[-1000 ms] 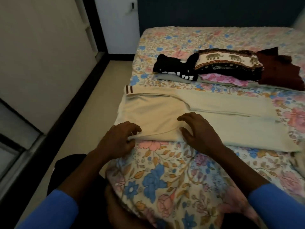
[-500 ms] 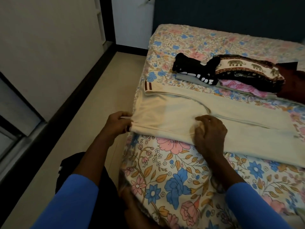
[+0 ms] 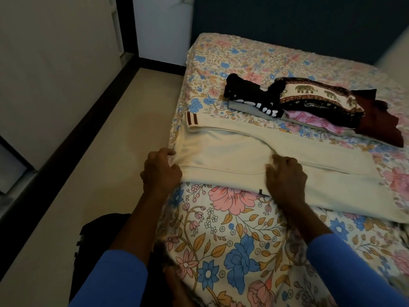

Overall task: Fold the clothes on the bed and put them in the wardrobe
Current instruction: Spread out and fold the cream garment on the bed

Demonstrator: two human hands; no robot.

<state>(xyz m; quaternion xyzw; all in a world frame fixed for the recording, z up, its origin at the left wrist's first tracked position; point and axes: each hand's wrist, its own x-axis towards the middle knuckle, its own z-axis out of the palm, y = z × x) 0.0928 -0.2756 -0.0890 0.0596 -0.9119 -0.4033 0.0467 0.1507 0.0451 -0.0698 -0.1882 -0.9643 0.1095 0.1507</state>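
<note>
Cream trousers (image 3: 243,151) with a dark striped waistband lie flat across the floral bed (image 3: 232,229), legs running to the right. My left hand (image 3: 160,171) pinches the near left corner of the trousers at the bed's edge. My right hand (image 3: 285,176) rests on the near edge of the trousers, fingers curled into the cloth. Behind the trousers lies a pile of clothes: a black printed shirt (image 3: 250,96), an elephant-print garment (image 3: 318,100), a pink piece (image 3: 309,120) and a dark red one (image 3: 380,122).
A beige floor strip (image 3: 110,173) runs along the left of the bed. Pale wardrobe panels (image 3: 55,63) with a dark base stand on the left. A white door (image 3: 163,27) is at the back. The wall behind the bed is dark blue.
My left hand slid left from the middle of the near hem to the trousers' corner at the bed's edge. My right hand stayed on the near hem.
</note>
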